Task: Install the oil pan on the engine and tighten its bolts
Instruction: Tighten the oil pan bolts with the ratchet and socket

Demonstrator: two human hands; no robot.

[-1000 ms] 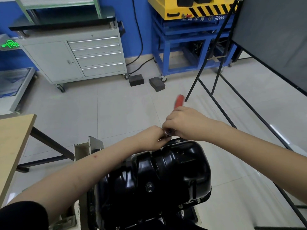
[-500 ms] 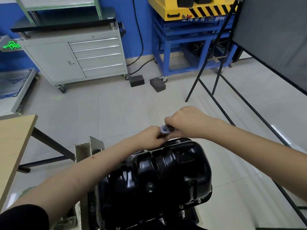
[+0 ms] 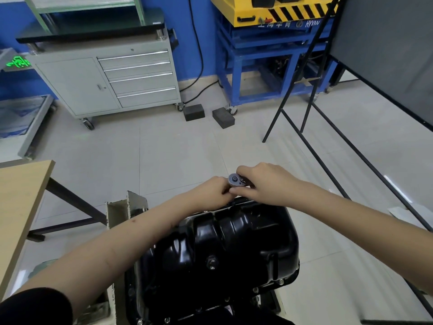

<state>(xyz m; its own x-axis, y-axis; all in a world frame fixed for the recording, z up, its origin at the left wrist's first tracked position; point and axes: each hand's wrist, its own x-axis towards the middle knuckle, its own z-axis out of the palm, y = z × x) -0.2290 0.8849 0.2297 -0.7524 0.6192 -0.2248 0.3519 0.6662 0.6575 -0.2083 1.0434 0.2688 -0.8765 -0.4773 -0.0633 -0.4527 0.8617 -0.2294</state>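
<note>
Workshop floor of pale tiles, both hands at the oil pan's far edge.

Fingers [image 3: 236, 190] of the right hand [image 3: 269, 184] curl round a ratchet wrench [image 3: 235, 179]; the left hand [image 3: 212, 192] pinches beneath its head. Below them the black oil pan [image 3: 225, 249] sits on the engine, bolts [image 3: 280, 281] along its flange. Farther off stand a grey tool cabinet [image 3: 105, 83] and a blue frame [image 3: 269, 64].

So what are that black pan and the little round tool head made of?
The pan looks like pressed sheet metal with glossy black paint: ribbed folds and bright reflections. The tool head, between both hands, looks like bare steel: grey with a dull shine. Neither is certain from looks alone.
</note>
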